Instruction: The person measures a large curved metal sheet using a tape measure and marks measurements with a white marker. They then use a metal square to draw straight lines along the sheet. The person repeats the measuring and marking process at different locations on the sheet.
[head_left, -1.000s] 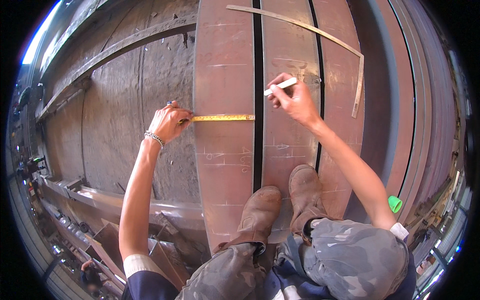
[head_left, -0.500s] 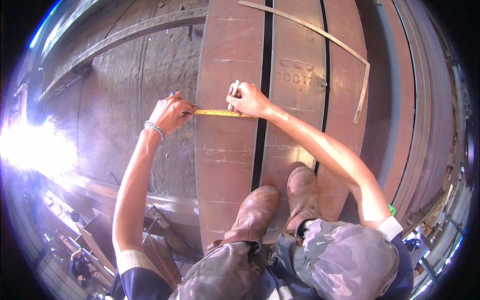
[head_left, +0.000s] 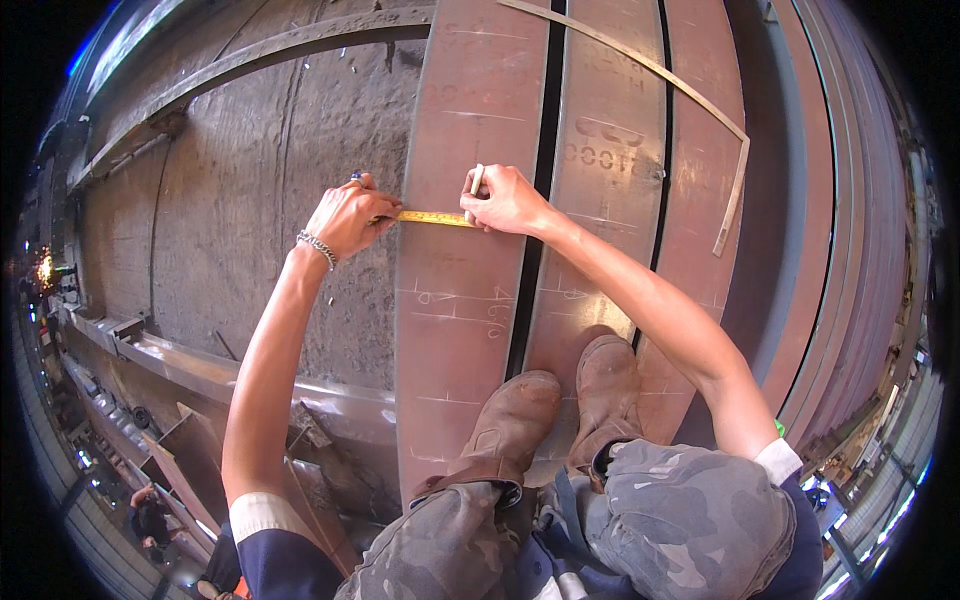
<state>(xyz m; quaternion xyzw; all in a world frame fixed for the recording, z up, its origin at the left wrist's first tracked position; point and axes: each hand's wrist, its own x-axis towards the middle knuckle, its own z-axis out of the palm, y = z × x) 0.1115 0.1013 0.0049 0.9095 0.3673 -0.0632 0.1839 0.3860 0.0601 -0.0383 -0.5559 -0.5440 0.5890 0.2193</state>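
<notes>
A yellow measuring tape (head_left: pixel 432 217) lies across the left reddish-brown steel plate (head_left: pixel 465 150). At that plate's left edge my left hand (head_left: pixel 352 217), closed, pinches one end of the tape. My right hand (head_left: pixel 508 203) is closed round a pale marking stick, likely chalk (head_left: pixel 476 180), which stands upright from the fist. Its lower fingers rest at the other visible end of the tape, over the same plate; whether they also grip the tape is hidden. Thin pale lines and handwritten marks show on the plate nearer my boots.
My boots (head_left: pixel 515 415) stand on the plates, with dark gaps (head_left: pixel 520 325) between them. A thin angled strip (head_left: pixel 690 90) lies across the far right plates. Left is a lower dark surface with a raised steel bar (head_left: pixel 250 65). Another person (head_left: pixel 150 520) is at the lower left, and sparks (head_left: pixel 44 268) show far left.
The bright glare at the left has faded to small sparks. The tape that showed past my right hand is no longer visible there. The view has shifted slightly; both hands keep their grips.
</notes>
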